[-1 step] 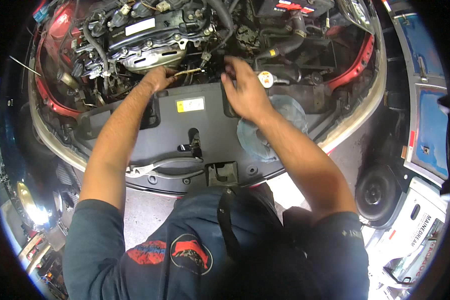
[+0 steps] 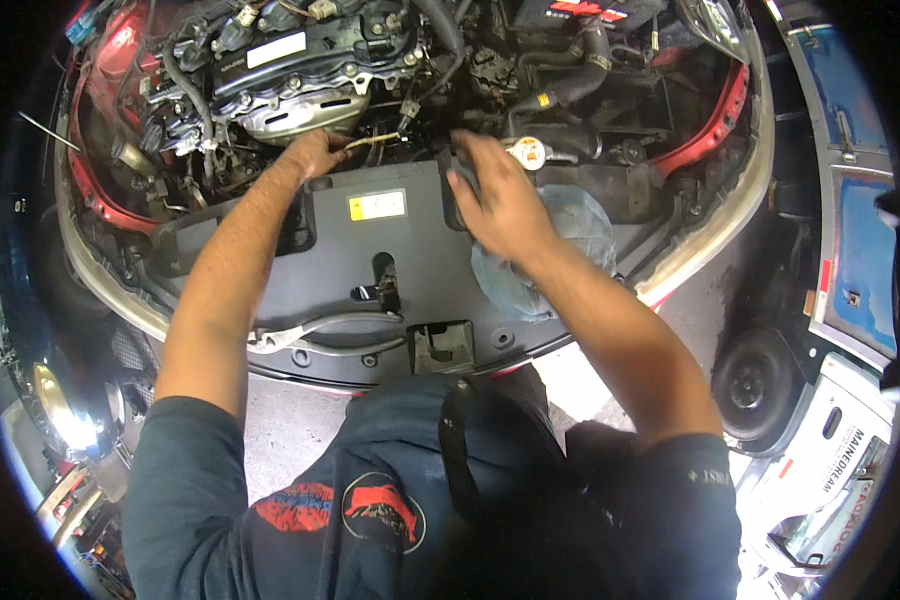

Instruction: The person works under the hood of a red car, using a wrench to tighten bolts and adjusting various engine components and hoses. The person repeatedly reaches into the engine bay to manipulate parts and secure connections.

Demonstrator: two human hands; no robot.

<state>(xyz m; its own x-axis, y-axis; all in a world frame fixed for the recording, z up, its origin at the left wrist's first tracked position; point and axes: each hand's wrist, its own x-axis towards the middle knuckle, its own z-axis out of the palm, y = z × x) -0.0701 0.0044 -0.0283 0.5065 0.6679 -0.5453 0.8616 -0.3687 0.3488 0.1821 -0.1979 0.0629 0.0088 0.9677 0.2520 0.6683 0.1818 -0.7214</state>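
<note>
Right hand [image 2: 510, 205] has drawn back slightly. From the left, I see the left hand [image 2: 313, 155] below the silver shield [image 2: 295, 121], by a yellowish wire [image 2: 376, 139]; I can't tell its grip. My right fingers [image 2: 482, 150] are parted, visibly holding nothing. Work looks unfinished.

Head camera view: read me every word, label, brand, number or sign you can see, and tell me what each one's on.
I won't copy wording or brands, but print stands here:
White box: large dark lettering, legible.
Right sleeve: pale lettering, partly legible.
Shirt emblem: too blurred.
Radiator cap: orange markings, too small.
Radiator cover: yellow-and-white label, too small.
Engine cover: white label, too small.
</note>
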